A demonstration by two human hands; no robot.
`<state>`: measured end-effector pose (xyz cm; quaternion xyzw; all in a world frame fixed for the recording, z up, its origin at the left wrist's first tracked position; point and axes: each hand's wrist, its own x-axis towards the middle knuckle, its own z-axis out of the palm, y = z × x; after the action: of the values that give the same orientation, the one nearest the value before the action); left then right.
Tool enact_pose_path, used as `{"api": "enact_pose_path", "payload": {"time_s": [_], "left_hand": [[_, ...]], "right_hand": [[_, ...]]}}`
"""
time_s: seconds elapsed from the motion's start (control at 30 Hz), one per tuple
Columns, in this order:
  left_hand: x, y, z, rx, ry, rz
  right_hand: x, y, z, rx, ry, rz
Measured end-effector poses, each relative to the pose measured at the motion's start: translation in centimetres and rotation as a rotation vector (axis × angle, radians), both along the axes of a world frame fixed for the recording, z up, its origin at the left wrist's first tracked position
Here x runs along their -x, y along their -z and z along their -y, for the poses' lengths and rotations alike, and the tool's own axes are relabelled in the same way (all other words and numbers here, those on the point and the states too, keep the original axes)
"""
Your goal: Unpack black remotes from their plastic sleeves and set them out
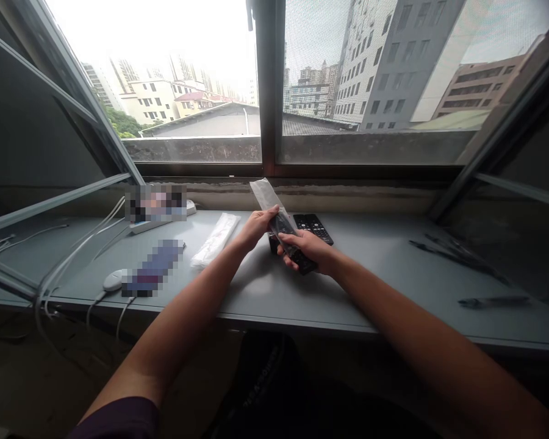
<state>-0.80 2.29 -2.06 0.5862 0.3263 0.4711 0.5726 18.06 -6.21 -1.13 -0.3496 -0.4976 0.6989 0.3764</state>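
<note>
Between my hands, above the table, is a black remote control (305, 263) partly inside a clear plastic sleeve (266, 194). My left hand (258, 224) is closed on the sleeve near its middle, thumb on top. Wrapped round the lower part of the remote, my right hand (307, 245) has its thumb lying along the top. The remote's lower end sticks out of the sleeve toward me. Just behind my right hand, more black remotes (319, 228) lie side by side on the table. Left of my left hand lies a stack of clear plastic sleeves (217, 239).
The grey table (361, 292) runs below a window. At the left are a power strip (165, 219), white cables (80, 244), a round white charger (114, 279) and a blurred-out phone-like object (153, 268). A pen (491, 301) and dark cables (452, 253) lie at the right.
</note>
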Motion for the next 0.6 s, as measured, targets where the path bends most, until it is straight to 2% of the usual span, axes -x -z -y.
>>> {"api": "enact_pose_path", "payload": {"time_s": [0.3,0.5,0.6], "left_hand": [[-0.08,-0.02,-0.07,-0.004,-0.025,0.010],[0.03,-0.13,-0.24,-0.043,-0.107,0.016],[0.29,-0.30,-0.64,-0.020,-0.193,0.090]], "right_hand": [[-0.03,0.03,-0.10,0.015,-0.008,-0.012],[0.04,-0.09,0.01,0.031,-0.033,-0.027],[0.02,-0.53,0.19,0.046,-0.031,-0.013]]}}
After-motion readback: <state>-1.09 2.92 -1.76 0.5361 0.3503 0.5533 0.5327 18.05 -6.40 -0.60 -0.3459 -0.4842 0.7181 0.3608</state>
